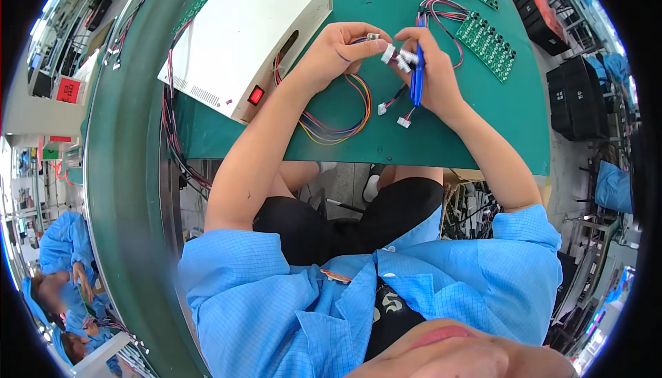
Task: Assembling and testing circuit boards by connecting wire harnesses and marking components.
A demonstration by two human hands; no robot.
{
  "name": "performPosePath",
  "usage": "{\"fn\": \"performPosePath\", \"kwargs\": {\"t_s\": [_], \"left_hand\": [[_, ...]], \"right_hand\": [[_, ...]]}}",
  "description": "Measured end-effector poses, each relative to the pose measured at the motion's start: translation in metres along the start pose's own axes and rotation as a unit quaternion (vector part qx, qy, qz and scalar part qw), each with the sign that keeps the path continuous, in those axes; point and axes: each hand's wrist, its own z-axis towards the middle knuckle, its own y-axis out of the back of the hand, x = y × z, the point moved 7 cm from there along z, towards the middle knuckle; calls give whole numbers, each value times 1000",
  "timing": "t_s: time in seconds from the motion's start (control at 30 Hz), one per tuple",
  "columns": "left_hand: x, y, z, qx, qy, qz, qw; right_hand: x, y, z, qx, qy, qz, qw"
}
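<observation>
Both hands are raised over the green tabletop, close together. My left hand (332,53) is closed, pinching a white plug connector (388,53) on thin coloured wires between thumb and fingers. My right hand (439,75) is closed around a blue pen (417,87), which points down along the palm. More small white plugs (403,62) sit at its fingertips; how they are gripped is partly hidden. Beneath my left hand a loop of multicoloured wires (361,124) lies on the table. Two loose white plugs, one of them a wire-end plug (404,122), rest below my right hand.
A white metal box (255,26) with a red rocker switch (256,95) stands at the left. Green circuit boards (486,46) lie right and along the far edge. A bundled cable (445,6) lies beyond my right hand. Black crates (578,99) stand at right; people sit far left.
</observation>
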Motion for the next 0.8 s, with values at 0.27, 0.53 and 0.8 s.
{"fn": "performPosePath", "kwargs": {"t_s": [0.27,0.53,0.8], "left_hand": [[10,3,2,9,19,-86,996],[-1,3,3,-10,-86,22,996],[7,4,3,10,-48,4,999]], "right_hand": [[13,14,1,-24,45,-22,998],[-5,11,8,35,-67,122,990],[-11,8,8,81,-96,165,978]]}}
